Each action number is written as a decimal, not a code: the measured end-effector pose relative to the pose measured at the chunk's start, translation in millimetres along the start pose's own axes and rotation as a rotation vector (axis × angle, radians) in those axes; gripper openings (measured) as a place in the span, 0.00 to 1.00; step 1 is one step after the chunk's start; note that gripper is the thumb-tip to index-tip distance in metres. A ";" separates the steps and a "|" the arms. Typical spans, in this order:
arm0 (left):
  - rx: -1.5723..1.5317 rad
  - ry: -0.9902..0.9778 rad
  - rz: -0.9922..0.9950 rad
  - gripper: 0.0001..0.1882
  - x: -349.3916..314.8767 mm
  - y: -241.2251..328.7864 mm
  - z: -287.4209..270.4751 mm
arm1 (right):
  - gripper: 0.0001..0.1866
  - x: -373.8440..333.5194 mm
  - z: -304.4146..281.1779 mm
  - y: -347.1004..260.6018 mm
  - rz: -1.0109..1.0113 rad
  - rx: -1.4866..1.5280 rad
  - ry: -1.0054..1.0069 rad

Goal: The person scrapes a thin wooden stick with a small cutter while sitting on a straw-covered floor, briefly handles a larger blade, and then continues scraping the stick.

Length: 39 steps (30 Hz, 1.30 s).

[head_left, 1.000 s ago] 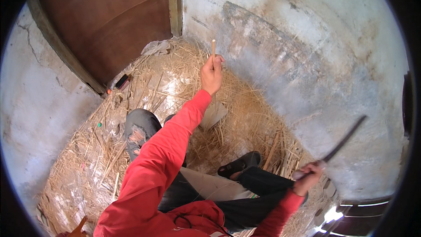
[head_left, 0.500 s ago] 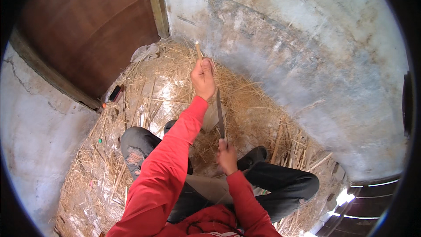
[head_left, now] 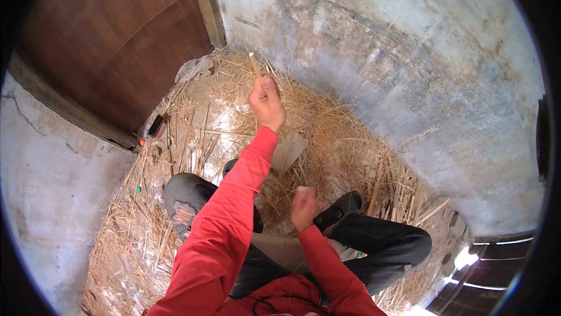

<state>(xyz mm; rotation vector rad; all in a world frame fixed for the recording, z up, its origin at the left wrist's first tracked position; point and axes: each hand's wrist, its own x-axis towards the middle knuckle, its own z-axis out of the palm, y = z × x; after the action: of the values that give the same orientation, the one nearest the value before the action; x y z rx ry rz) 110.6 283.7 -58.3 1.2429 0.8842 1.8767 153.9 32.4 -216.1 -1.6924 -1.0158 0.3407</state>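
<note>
My left hand (head_left: 267,105) is stretched forward, closed around a pale peeled stick (head_left: 255,64). The stick's cut end points up and away past my thumb. Nearer my body, my right hand (head_left: 304,206) is a fist around the handle of a long, narrow knife (head_left: 305,170). Its dark blade is blurred and hard to make out against the straw, pointing away from me. Beyond the knife, below my left wrist, a flat pale block (head_left: 288,152) rests among the shavings.
Straw and thin strips (head_left: 336,146) cover the floor. My bent legs frame the work, with a dark shoe (head_left: 342,208) beside my right hand. A stained wall (head_left: 409,82) rises at right, a brown door (head_left: 117,35) at far left. A dark brush-like object (head_left: 156,125) lies near the door.
My right hand has shifted slightly right and nearer me; the knife blade has turned and blurred. The stick in my left hand now leans further left.
</note>
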 end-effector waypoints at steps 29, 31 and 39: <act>-0.345 -0.027 -0.188 0.30 -9.3 -2.5 14.6 | 0.24 37.2 -75.5 -4.7 0.777 0.516 -0.094; -0.362 -0.022 -0.200 0.30 -5.3 0.6 17.4 | 0.24 63.6 -89.4 -40.5 0.611 0.660 -0.023; -0.413 0.085 -0.241 0.30 -3.0 3.8 21.1 | 0.28 23.0 -33.2 -47.2 0.115 0.628 0.028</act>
<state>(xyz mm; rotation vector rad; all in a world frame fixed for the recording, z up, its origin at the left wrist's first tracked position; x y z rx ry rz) 130.6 282.5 -50.1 0.7763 0.6149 1.8090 168.3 31.1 -155.6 -1.1790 -0.6903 0.6356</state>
